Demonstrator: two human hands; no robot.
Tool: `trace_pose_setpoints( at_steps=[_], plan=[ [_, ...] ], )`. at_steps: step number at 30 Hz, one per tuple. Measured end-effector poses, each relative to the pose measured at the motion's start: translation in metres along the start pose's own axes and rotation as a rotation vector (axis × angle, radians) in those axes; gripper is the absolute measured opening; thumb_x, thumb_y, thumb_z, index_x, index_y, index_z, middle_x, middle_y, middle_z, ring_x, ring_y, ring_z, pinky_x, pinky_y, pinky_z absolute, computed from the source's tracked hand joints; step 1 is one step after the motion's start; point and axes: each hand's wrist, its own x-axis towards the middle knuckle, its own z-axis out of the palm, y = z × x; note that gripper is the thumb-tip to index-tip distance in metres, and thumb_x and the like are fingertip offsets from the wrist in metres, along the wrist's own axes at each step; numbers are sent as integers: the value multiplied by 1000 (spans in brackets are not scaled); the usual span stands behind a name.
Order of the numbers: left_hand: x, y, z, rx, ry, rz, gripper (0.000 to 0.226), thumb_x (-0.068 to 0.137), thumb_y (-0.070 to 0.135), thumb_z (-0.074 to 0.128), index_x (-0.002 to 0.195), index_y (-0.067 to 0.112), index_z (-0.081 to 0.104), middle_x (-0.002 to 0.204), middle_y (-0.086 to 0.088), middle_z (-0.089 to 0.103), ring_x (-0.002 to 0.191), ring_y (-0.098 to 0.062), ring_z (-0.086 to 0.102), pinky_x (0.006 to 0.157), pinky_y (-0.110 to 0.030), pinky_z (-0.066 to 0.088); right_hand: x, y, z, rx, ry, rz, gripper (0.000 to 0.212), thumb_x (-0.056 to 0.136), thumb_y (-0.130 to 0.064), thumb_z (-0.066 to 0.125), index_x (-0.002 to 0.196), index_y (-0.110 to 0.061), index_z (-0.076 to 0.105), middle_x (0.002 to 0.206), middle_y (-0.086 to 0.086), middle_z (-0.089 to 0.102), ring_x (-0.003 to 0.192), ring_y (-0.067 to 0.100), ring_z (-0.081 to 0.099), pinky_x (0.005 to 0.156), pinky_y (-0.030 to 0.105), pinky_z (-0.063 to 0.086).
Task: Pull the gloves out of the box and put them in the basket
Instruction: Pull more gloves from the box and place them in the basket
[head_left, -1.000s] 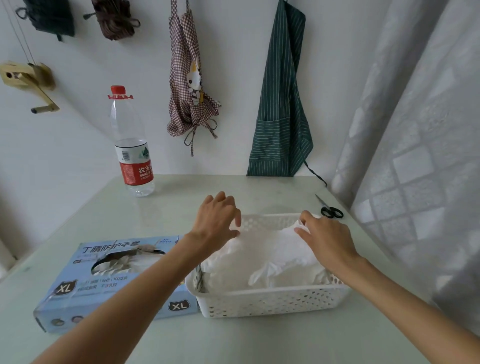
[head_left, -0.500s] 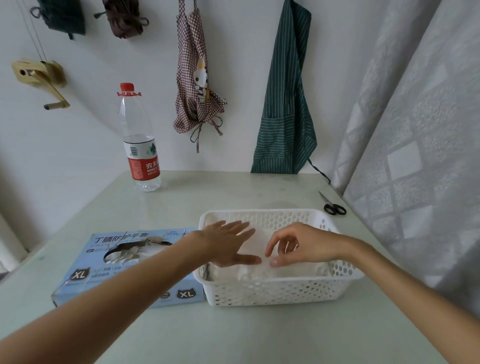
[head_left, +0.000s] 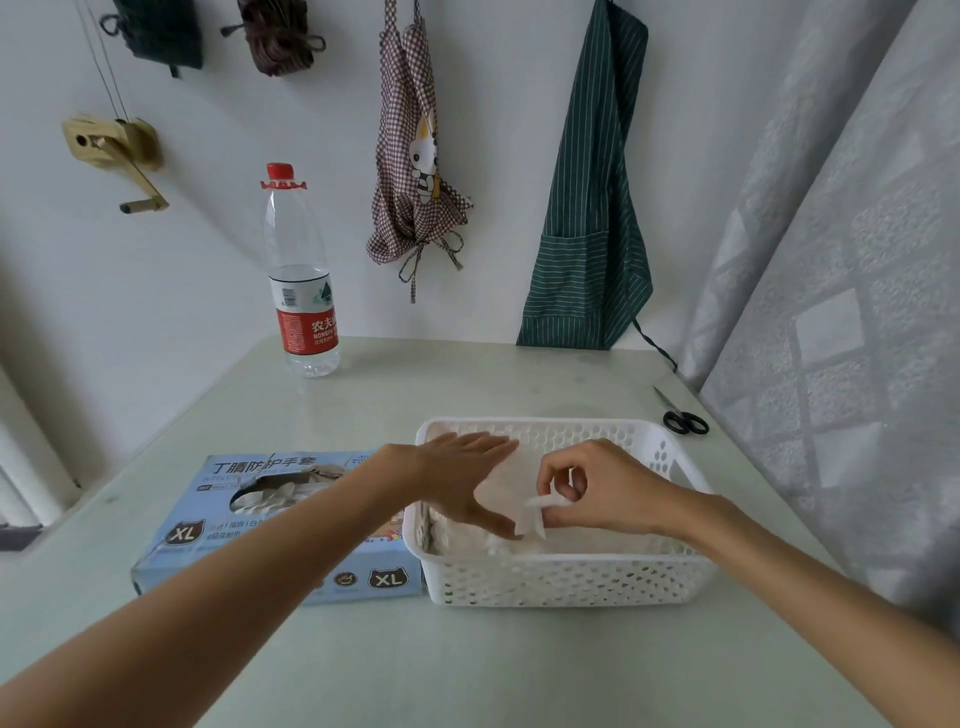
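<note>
item 1, basket: white perforated plastic, standing toward the right front part of the desk, its long side facing the person. set hard against the box so each transfer is a short reach.

item 2, box: blue carton marked xl, lying flat just left of the basket and touching it, oval opening upward. white gloves in the box show through the opening, so by judgement the task is not finished.

item 3, gloves in the basket: a white pile filling the bottom; one glove lies on top under both hands.

item 4, left hand: reaches over the box into the basket, fingers straight and spread, palm down on the top glove, thumb out toward the front. grasps nothing; seemingly pressing the sheet flat so it stays put.

item 5, right hand: over the middle of the basket, thumb and forefinger pinching a small tab of the top glove, other fingers curled. likely tugging the edge straight or freeing it.

item 6, bottle: upright at the far left edge of the desk, well apart from the work.

item 7, scissors: at the right edge, beyond the basket's far corner, untouched.

item 8, aprons: hanging on the wall behind.
</note>
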Motion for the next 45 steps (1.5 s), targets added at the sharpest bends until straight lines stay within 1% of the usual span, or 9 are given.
trace_pose_setpoints(
  at_steps=[3,8,14,24,28,32,36,39,45],
  plan=[
    [-11,6,-16,-171,24,4,86,76,59,66,146,28,26,153,6,20,141,-17,17,114,-38,21,0,2,3,35,-14,34,23,69,-42,81,76,-25,67,63,-12,52,55,1,43,58,19,38],
    [-16,30,-20,-203,-8,-75,53,68,72,63,94,26,62,99,12,61,95,-12,56,85,-27,43,-5,8,5,66,-22,92,19,68,-39,82,72,-30,66,66,-11,58,57,1,46,65,27,45],
    [-1,49,-10,-66,217,-182,72,65,81,56,92,15,67,90,1,67,85,-19,60,74,-29,41,-8,8,3,143,-35,140,19,71,-27,82,77,-27,64,70,-7,60,52,4,51,56,18,44],
    [2,42,-8,-34,74,-129,39,70,52,74,98,25,66,99,6,66,95,-16,59,75,-26,37,-14,17,-6,281,-29,191,28,74,-23,81,84,-20,55,71,-8,63,53,10,61,50,15,43],
    [-13,16,-21,-244,88,-118,28,77,53,69,88,28,66,83,13,61,83,-10,57,84,-27,46,-13,13,-5,263,-217,153,18,78,-25,78,90,-25,65,85,-3,64,59,7,59,58,16,45],
    [-24,-10,-39,-327,138,-89,12,86,38,65,92,28,67,96,5,72,79,-8,64,89,-28,49,-14,12,-12,249,-369,166,22,87,-34,67,106,-25,72,101,-1,70,69,4,59,63,17,46],
    [-20,-2,-31,-257,129,-32,52,90,54,50,134,26,48,139,7,49,125,-13,48,107,-34,35,-11,15,-34,359,-41,241,15,89,-20,66,102,-16,71,81,1,68,59,7,58,49,16,42],
    [-7,15,-4,-65,-6,12,88,85,71,33,152,24,-2,159,5,-5,147,-16,0,119,-41,4,-8,14,-26,167,-151,284,31,87,-21,68,117,-20,59,89,-1,64,64,8,60,51,17,44],
    [11,12,36,171,-116,-96,92,86,74,24,146,23,-23,155,1,-26,143,-15,-21,117,-37,-13,-7,24,-11,-323,-349,376,104,77,-54,69,150,-36,-3,149,5,27,131,24,38,107,36,35]
  ],
)
